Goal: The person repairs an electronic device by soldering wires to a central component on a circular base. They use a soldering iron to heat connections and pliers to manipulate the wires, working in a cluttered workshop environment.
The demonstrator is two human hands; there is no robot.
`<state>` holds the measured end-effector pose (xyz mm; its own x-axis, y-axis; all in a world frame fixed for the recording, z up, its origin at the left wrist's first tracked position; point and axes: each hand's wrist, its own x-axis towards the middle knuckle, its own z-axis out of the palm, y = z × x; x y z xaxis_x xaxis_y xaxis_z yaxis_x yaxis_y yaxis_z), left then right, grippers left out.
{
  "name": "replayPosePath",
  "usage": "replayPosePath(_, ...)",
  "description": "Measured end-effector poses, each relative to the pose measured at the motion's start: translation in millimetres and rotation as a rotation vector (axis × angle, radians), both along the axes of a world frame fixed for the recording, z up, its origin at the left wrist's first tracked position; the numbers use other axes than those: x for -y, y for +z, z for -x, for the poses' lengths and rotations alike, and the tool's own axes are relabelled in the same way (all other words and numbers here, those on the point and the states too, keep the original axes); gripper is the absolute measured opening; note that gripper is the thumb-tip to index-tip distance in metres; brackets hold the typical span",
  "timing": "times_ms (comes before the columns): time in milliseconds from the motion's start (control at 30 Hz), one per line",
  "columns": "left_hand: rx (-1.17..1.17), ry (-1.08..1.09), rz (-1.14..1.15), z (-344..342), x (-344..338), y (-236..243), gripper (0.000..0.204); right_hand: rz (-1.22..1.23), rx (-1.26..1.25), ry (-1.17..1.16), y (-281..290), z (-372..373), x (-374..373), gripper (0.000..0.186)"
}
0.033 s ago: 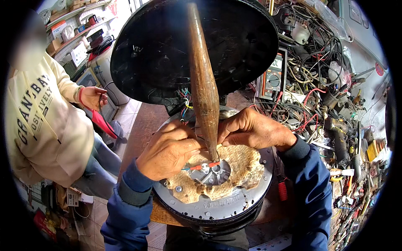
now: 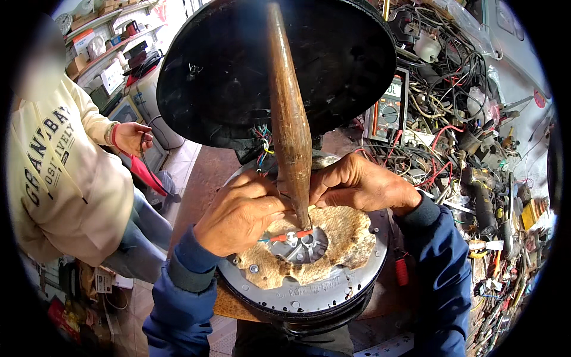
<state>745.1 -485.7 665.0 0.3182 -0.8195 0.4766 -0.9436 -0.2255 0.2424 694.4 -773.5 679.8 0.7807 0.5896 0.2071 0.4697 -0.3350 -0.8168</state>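
Observation:
A round appliance lies before me, with its black lid point(image 2: 226, 71) raised and its grey metal base point(image 2: 333, 293) on the table. A tapered wooden stick point(image 2: 290, 119) stands upright between lid and base. Tan insulation matting point(image 2: 351, 238) with a central hole covers the base. Across that hole runs a red-sleeved wire point(image 2: 278, 238) with a white clip. My left hand point(image 2: 241, 214) and my right hand point(image 2: 360, 185) are closed in pinches either side of the stick, close to the mat's far edge. Whatever they pinch is hidden by the stick and fingers. Coloured wires point(image 2: 262, 143) hang from the lid's hinge.
A multimeter point(image 2: 388, 113) stands right of the lid, beside a heap of cables and tools point(image 2: 452, 101). A red-handled tool point(image 2: 401, 271) lies right of the base. At left, a person point(image 2: 71, 166) holds a black cord; shelves point(image 2: 113, 41) stand behind.

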Motion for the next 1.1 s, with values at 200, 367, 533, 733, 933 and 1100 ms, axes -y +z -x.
replayPosePath(200,-0.122,0.04,0.055,-2,-2,-8,0.019,0.001,0.028,-0.031,-4,0,-2,0.022)
replayPosePath(367,-0.222,0.088,0.108,0,3,-10,0.017,0.04,-0.063,-0.081,5,8,-15,0.023)
replayPosePath(533,-0.202,0.074,0.111,-7,1,-9,0.019,0.074,0.4,-0.091,-10,-2,-21,0.03)
replayPosePath(733,-0.032,0.246,0.044,-15,-14,3,0.022,0.074,0.409,-0.129,-11,4,-25,0.029)
replayPosePath(933,-0.22,0.264,0.09,-15,-12,0,0.017,0.099,0.422,-0.155,-16,3,-24,0.033)
replayPosePath(1100,-0.133,0.218,0.16,-26,-15,-5,0.015,0.199,0.576,-0.126,-9,3,-31,0.034)
